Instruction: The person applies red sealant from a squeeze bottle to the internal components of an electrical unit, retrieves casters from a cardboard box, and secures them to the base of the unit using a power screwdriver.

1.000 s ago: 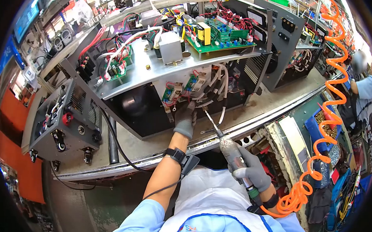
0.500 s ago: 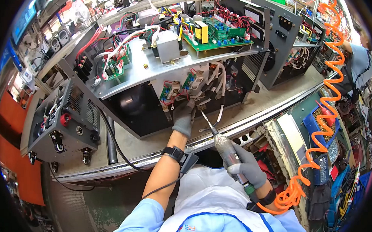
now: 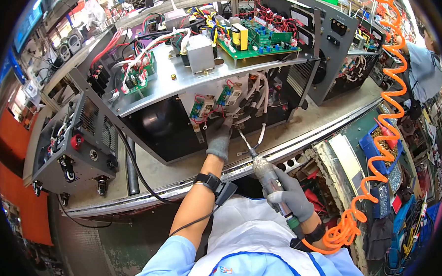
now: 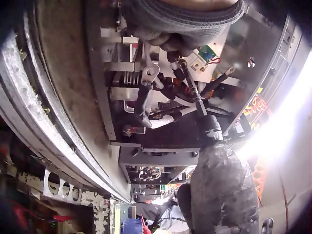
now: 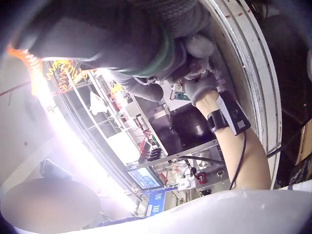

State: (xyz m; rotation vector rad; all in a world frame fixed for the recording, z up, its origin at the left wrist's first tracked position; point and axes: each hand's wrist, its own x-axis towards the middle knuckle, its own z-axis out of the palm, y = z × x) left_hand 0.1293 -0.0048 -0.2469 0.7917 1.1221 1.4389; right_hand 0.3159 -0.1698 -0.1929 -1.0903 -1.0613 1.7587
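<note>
A power screwdriver (image 3: 266, 173) is gripped in the gloved right hand (image 3: 293, 198), its bit pointed up near the left fingertips. The gloved left hand (image 3: 218, 138) is held at the lower bay of an open chassis (image 3: 155, 126) (whether anything is pinched there cannot be told), near white cables (image 3: 266, 98). The chassis is supported by the tabletop (image 3: 325, 113); an orange coiled hose (image 3: 339, 239) is seen beside the right wrist.

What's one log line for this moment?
right grip: holds power tool; left grip: at open cabinet; bit: tip near left grip; orange hose: coiled
</note>
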